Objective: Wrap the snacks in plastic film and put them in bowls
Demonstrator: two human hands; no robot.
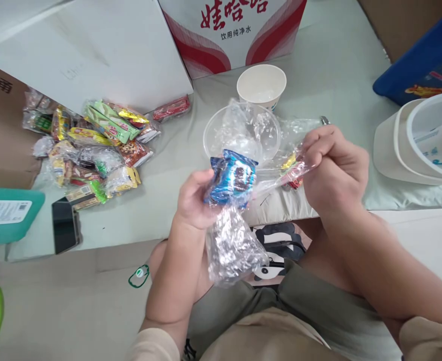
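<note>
My left hand [196,200] is closed around a blue snack packet [236,175] with clear plastic wrap about it. Below that hand hangs a crumpled clear plastic bag [234,248]. My right hand [335,165] pinches the end of a stretched clear plastic strip [281,181] that runs across to the packet. Behind the packet sits a clear round plastic bowl [210,133], with crinkled clear film over it. A small red and yellow wrapper [294,175] lies just left of my right hand, partly hidden by the strip.
A white paper cup [262,82] stands behind the bowl. Wrapped snacks [104,135] are heaped at left, near a black phone [65,225] at the table's front edge. White tubs [401,140] and a blue package [420,60] stand at right. A red and white carton [239,45] is behind.
</note>
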